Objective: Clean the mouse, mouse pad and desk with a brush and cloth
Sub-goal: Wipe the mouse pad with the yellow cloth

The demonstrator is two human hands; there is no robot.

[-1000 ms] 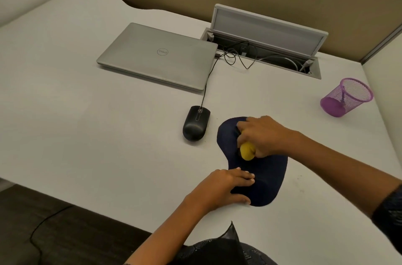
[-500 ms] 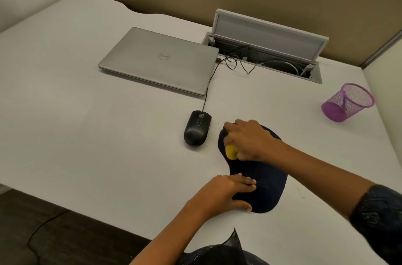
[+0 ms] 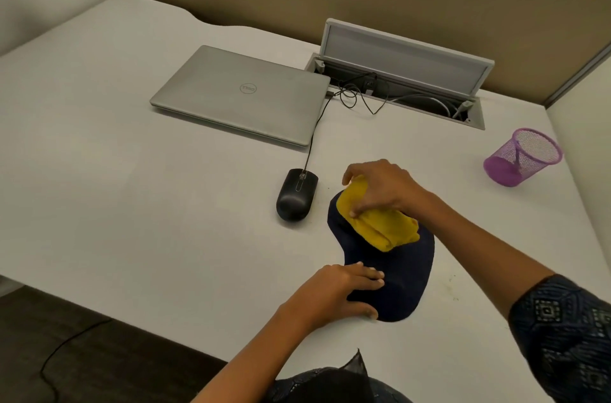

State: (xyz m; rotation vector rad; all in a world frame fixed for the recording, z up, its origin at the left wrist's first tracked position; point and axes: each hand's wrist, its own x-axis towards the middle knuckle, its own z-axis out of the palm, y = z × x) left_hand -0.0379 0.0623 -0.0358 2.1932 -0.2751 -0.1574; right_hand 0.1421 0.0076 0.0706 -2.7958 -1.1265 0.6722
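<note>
- Right hand (image 3: 380,186) now at the far end of the dark navy fabric mouse pad (image 3: 401,273), and much more of the folded yellow cloth (image 3: 383,224) shows than half a second ago, when only a small yellow lump peeked from under the palm.
- Right-hand fingers curled over the cloth's far end, thumb pinching its left edge; cloth is soft, bunched in thick folds, lying diagonally on the pad's upper half.
- Left hand (image 3: 334,293) unchanged: fingers straight and together, pressed flat on the pad's near-left edge, thumb along the near rim.
- Pad is curved, kidney-like, matte cloth surface, rounded bulge at the near end; lies flat on the white matte desk (image 3: 132,204), near its front edge.
- Black wired plastic mouse (image 3: 296,199), smooth oval shell, sits just left of the pad, not touching; thin black cable (image 3: 315,135) runs back toward the laptop.
- Closed silver metal laptop (image 3: 241,95), flat rectangle, round logo on the lid, behind the mouse.
- Grey cable tray with raised flap lid (image 3: 406,55) set into the desk at the back, wires coiled inside.
- Purple wire-mesh pen cup (image 3: 522,156), tapered, at the right, well apart from the pad.
- Dark patterned sleeve (image 3: 568,333) on the right arm.
- Brush not seen.
</note>
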